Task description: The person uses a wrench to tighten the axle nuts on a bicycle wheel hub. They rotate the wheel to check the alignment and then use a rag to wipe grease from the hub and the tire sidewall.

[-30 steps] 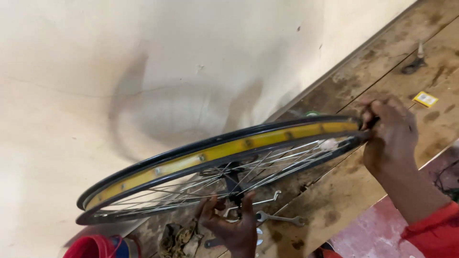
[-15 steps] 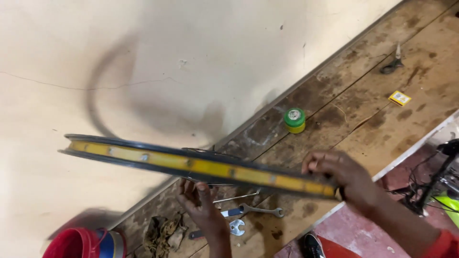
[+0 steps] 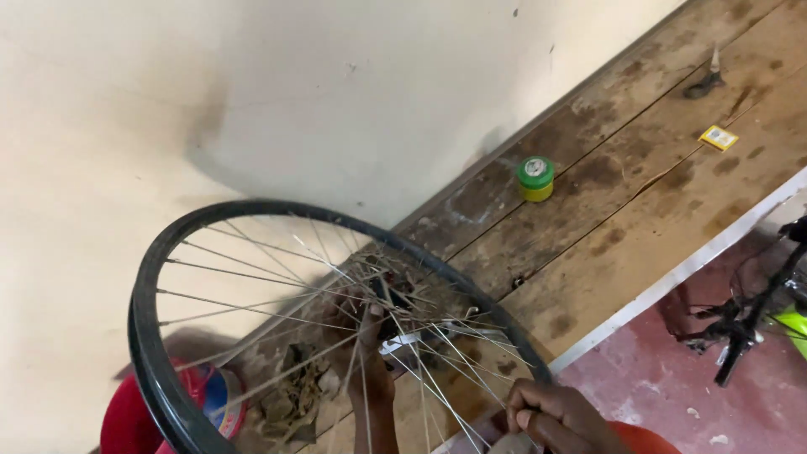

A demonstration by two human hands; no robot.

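Here's the black spoked bicycle wheel rim (image 3: pixel 155 370), held up face-on over the near left end of the worn wooden workbench (image 3: pixel 639 210), its thin silver spokes fanning out from the middle. The left hand (image 3: pixel 366 336) reaches up behind the spokes to the metal hub (image 3: pixel 393 307), fingers curled round it in a grip, though the spokes cross in front and blur the detail. The right hand (image 3: pixel 559 416) sits at the near edge of the rim, low in the view, fingers folded in tight; exactly what they pinch I cannot tell, since the rim runs out of frame there.

Behind the wheel at the near left, a red round container (image 3: pixel 139 416) stands on the floor side, partly hidden by the rim. Further along the bench, near the pale plaster wall (image 3: pixel 252 101), sits a small green-lidded round tin (image 3: pixel 535 178), well apart from the wheel. Far right on the planks lies a little yellow flat packet (image 3: pixel 719 137), and beyond it a dark metal tool (image 3: pixel 704 81). Off the bench to the right, over the reddish floor (image 3: pixel 672 387), a black bicycle frame part (image 3: pixel 748 315) pokes in.
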